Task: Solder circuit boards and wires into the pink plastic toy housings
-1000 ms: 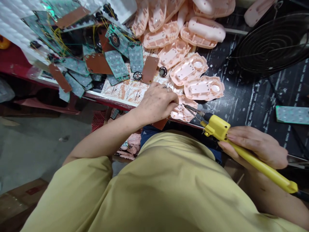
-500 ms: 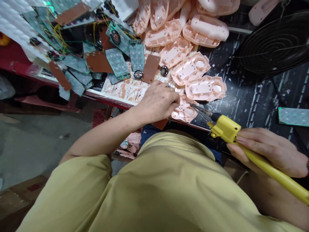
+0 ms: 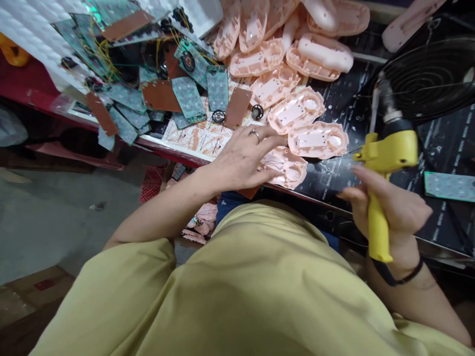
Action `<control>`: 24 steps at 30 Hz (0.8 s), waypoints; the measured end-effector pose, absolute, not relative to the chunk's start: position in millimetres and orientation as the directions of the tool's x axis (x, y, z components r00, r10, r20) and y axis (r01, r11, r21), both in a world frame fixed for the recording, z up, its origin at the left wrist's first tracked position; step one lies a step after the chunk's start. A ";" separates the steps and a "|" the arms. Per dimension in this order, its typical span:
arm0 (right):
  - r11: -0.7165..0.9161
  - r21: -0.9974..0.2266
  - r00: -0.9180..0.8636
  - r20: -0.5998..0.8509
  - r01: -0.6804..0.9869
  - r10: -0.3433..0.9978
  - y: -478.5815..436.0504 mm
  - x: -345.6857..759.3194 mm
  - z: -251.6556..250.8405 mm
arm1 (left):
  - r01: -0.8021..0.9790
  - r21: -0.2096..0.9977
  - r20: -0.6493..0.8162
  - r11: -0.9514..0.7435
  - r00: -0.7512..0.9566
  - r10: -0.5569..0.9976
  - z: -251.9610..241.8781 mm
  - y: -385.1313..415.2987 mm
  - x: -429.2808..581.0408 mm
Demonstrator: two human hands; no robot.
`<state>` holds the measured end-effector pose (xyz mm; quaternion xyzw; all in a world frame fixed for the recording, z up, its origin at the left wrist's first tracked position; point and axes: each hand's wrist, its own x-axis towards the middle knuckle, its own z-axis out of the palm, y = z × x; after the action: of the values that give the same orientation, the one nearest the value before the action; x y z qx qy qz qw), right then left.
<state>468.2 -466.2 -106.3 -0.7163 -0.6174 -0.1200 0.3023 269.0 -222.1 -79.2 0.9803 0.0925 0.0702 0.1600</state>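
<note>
My left hand point(image 3: 247, 155), a ring on one finger, lies over the near pink plastic shell half point(image 3: 295, 173) at the table's front edge. Its fingers are apart, with the thumb resting on the shell and the index finger stretched towards its far side. Thin wires show inside that shell. In my right hand point(image 3: 397, 207) is a yellow soldering gun point(image 3: 393, 148), gripped by its handle, its metal tip pointing up and away from the shell. Just beyond the near shell lies another shell half point(image 3: 315, 141) with a round speaker grille.
More pink shells point(image 3: 256, 57) are spread and piled at the back. Circuit boards point(image 3: 185, 96) with yellow wires heap up at left, near a small loose speaker point(image 3: 257, 112). A black round fan-like grille point(image 3: 426, 79) stands back right; one board point(image 3: 449, 185) lies at far right.
My right hand has swung the soldering gun up and away from the near shell, its tip now pointing backward. The fingers of my left hand have spread from a closed pinch.
</note>
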 end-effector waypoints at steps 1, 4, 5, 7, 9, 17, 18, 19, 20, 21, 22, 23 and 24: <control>0.002 -0.222 0.134 0.597 0.975 0.791 -457.9 472.6 -104.1 | 0.132 0.339 0.114 -0.932 0.977 0.180 -83.9 -222.6 264.4; 0.082 -0.163 0.039 0.624 0.983 0.780 -438.1 488.2 -104.6 | 0.111 0.338 0.127 -0.935 0.979 0.162 -103.1 -230.4 253.4; 0.075 -0.174 0.046 0.606 0.982 0.794 -432.9 492.8 -106.8 | 0.123 0.340 0.138 -0.932 0.974 0.179 -108.6 -233.7 250.5; 0.064 -0.152 0.038 0.585 0.986 0.810 -423.8 499.2 -112.5 | 0.144 0.386 0.158 -0.911 0.963 0.219 -112.1 -236.8 242.7; 0.066 -0.099 0.003 0.580 0.993 0.814 -417.6 503.0 -118.4 | 0.183 0.491 0.140 -0.852 0.948 0.284 -101.5 -233.0 226.2; 0.022 0.005 -0.021 0.581 1.000 0.814 -419.7 518.5 -135.3 | 0.418 0.727 -0.181 -0.544 0.882 0.436 -51.9 -194.0 79.2; 0.024 0.016 -0.029 0.574 1.000 0.818 -419.1 519.2 -136.4 | 0.472 0.699 -0.259 -0.537 0.867 0.425 -64.9 -193.4 66.2; 0.034 0.021 -0.040 0.580 0.999 0.814 -418.0 519.0 -137.2 | 0.537 0.656 -0.335 -0.530 0.837 0.433 -82.4 -194.4 57.1; 0.042 0.020 -0.046 0.589 0.999 0.807 -416.7 518.2 -137.6 | 0.613 0.594 -0.406 -0.521 0.788 0.464 -103.2 -196.9 52.1; 0.054 0.021 -0.055 0.612 0.998 0.789 -415.3 516.8 -137.8 | 0.693 0.530 -0.467 -0.488 0.719 0.515 -125.5 -200.4 51.0; 0.062 0.021 -0.061 0.631 0.998 0.774 -414.2 515.2 -137.6 | 0.772 0.459 -0.501 -0.440 0.634 0.589 -147.7 -204.4 53.0; 0.067 0.023 -0.066 0.643 0.997 0.763 -413.6 513.3 -137.3 | 0.835 0.372 -0.525 -0.406 0.550 0.650 -168.0 -208.4 57.5; 0.071 0.031 -0.074 0.642 0.997 0.763 -413.5 511.4 -136.8 | 0.860 0.322 -0.539 -0.395 0.510 0.671 -185.0 -211.8 63.6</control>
<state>511.4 -413.5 -136.8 -0.6366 -0.6912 -0.2435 0.2403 63.6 -211.8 -185.0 0.8190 0.4674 -0.1637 0.2897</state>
